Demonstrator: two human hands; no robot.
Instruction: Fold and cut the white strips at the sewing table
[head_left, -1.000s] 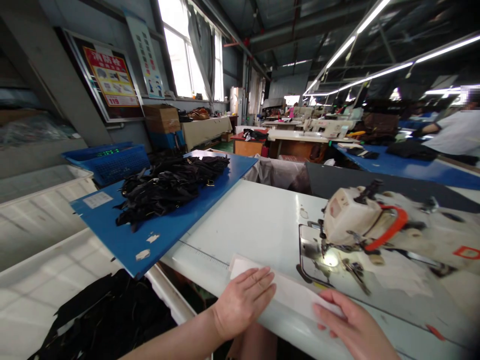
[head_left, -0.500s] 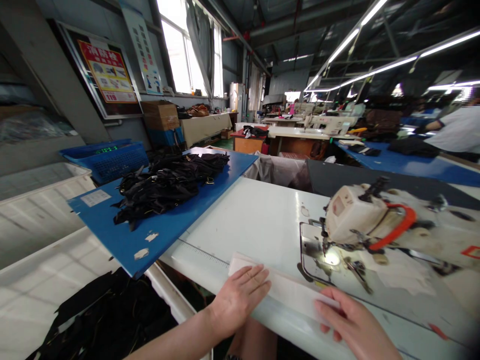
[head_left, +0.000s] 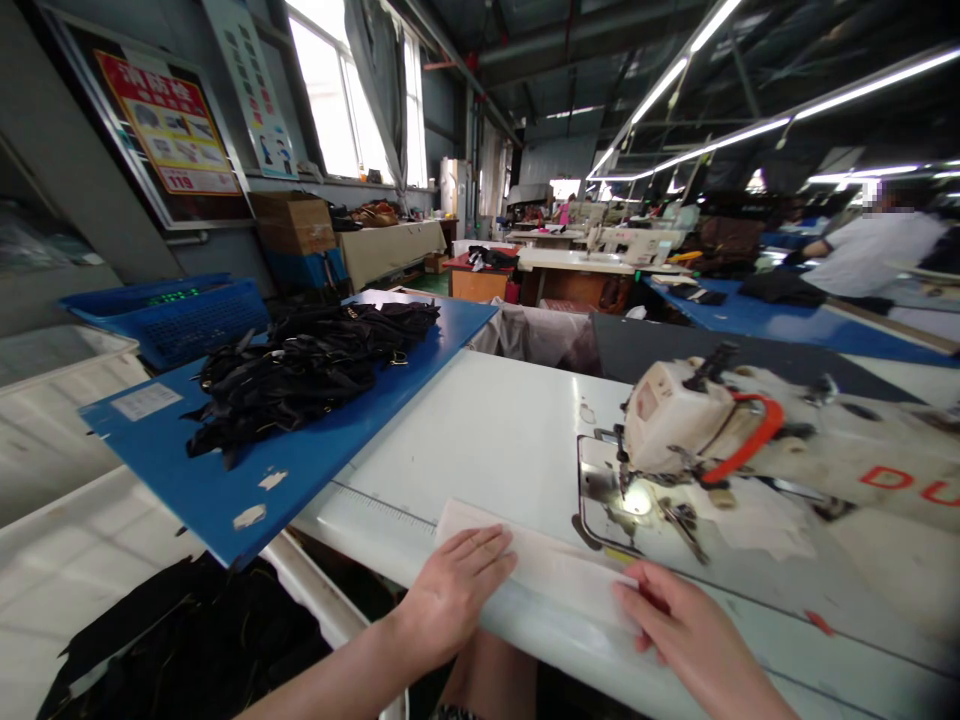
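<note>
A folded white strip [head_left: 559,572], paper or cloth I cannot tell, lies along the front edge of the white sewing table [head_left: 450,430]. Flat on its left part rests my left hand [head_left: 457,585], fingers stretched out. At the strip's right end my right hand [head_left: 667,615] pinches it between thumb and fingers. Just beyond the strip stands a sewing machine [head_left: 675,415] with an orange-red guard and a lit needle area. A crumpled white piece [head_left: 765,520] lies beside the machine's arm.
To the left, a blue tabletop [head_left: 315,450] bears a heap of black fabric pieces [head_left: 300,370]. Below it, a white bin [head_left: 67,590] holds more black fabric [head_left: 180,640]. A blue basket [head_left: 180,325] stands behind. A person in white [head_left: 870,255] is at the far right.
The view has turned slightly to the right, so everything sits further left in the picture. Both hands keep their places on the white strip.
</note>
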